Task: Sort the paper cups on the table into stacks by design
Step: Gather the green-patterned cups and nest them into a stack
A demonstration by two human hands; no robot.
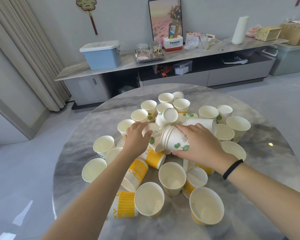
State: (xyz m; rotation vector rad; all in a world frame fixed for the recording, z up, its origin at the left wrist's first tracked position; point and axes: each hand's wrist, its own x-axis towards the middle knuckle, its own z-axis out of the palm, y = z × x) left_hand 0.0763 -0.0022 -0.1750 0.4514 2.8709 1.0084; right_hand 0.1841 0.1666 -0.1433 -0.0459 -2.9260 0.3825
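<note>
- A round grey marbled table (260, 170) carries a loose heap of white paper cups, some upright, some tipped on their sides.
- Yellow-striped paper cups (126, 206) lie mostly toward the near edge; green-leaf printed cups (150, 111) cluster at the middle and far side.
- The right hand (200, 144), a black band (232, 168) on its wrist, curls its fingers around a short nested stack of green-leaf cups (176, 140), tilted with rims pointing left.
- The left hand (137, 137) wraps a single green-leaf cup (153, 137) lying on its side, just beside that stack's rims.
</note>
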